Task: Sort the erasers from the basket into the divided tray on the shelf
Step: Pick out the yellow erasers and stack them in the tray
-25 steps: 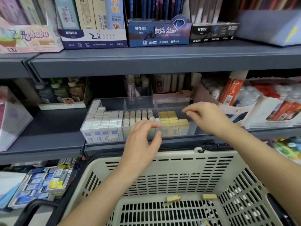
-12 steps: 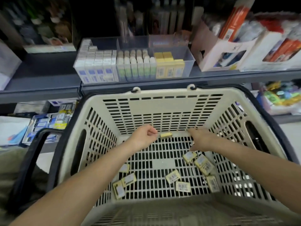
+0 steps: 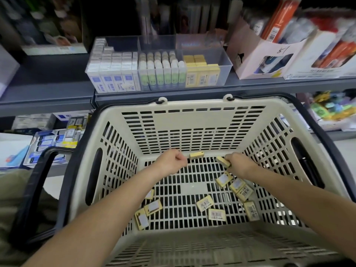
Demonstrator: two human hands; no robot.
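A beige basket [image 3: 192, 105] stands below the shelf, with several yellow erasers [image 3: 205, 203] loose on its floor. My left hand [image 3: 170, 161] is curled at the far wall, and its fingertips pinch the left end of a yellow eraser [image 3: 196, 155] lying there. A second yellow eraser [image 3: 223, 161] is gripped by my right hand [image 3: 239, 164] and tilted just above the floor. On the shelf, the clear divided tray [image 3: 226, 62] holds white-blue erasers [image 3: 113, 74] on the left, green-white erasers [image 3: 163, 72] in the middle and yellow erasers [image 3: 202, 74] on the right.
The basket's dark handle [image 3: 38, 182] hangs down on the left. A white carton [image 3: 254, 60] of orange and red items stands right of the tray. More stationery boxes [image 3: 55, 139] sit on the lower shelf at left.
Both hands left the tray and dropped into the basket, and my view tilted down with them. Since half a second ago my right hand has raised an eraser off the floor.
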